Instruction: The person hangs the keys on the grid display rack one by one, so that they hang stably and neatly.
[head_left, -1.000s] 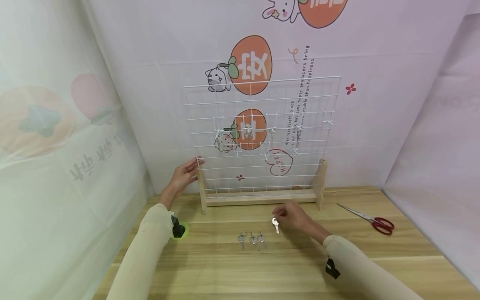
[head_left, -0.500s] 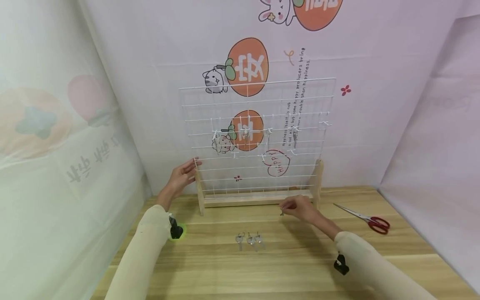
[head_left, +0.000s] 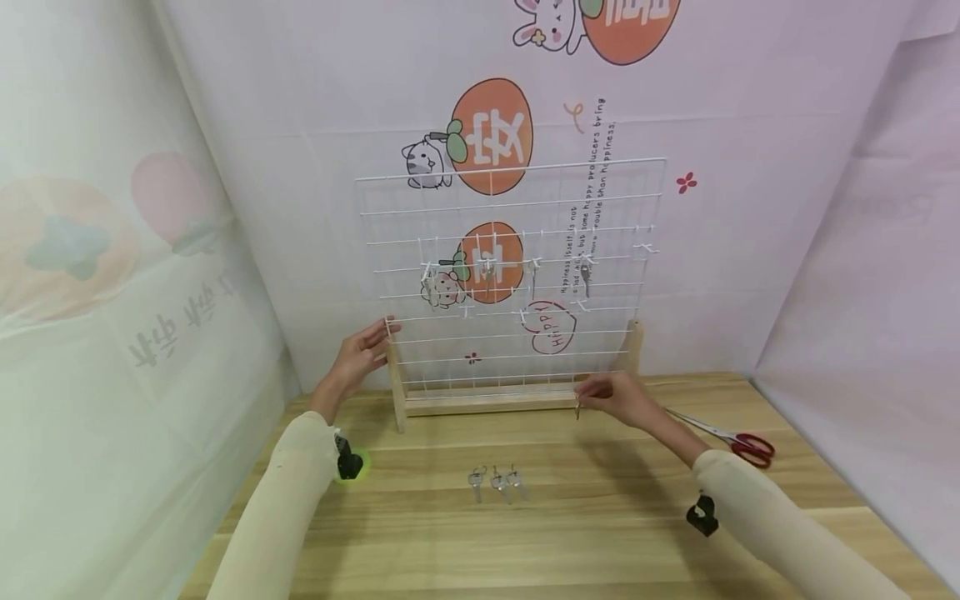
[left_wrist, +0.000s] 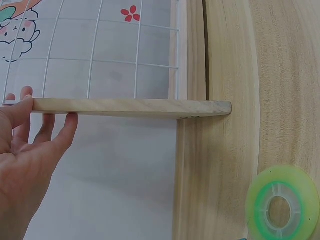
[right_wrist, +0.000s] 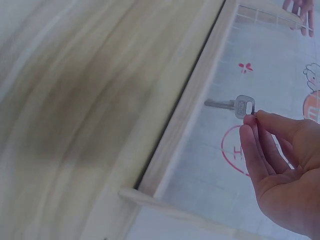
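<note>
My right hand (head_left: pixel 617 398) pinches a silver key (right_wrist: pixel 240 106) by its head between thumb and fingertips. In the head view it hangs before the lower right part of a white wire grid rack (head_left: pixel 480 337). With thumb and fingers on either side, my left hand (left_wrist: pixel 35 145) grips the top end of the rack's wooden side post (left_wrist: pixel 130 106). Several keys hang from white hooks across the grid, among them a dark key (head_left: pixel 587 279) at the right. Three more keys (head_left: pixel 498 483) with small rings lie in a row on the table.
Red-handled scissors (head_left: pixel 750 448) lie on the wooden table (head_left: pixel 450 550) at the right, partly behind the right forearm. A roll of green-yellow tape (left_wrist: pixel 255 200) sits near the left wrist. Printed cloth (head_left: pixel 750 275) hangs behind the rack.
My right hand has lifted the key from low over the table and carried it up and rightward to the grid's lower edge. The left hand keeps its grip on the post.
</note>
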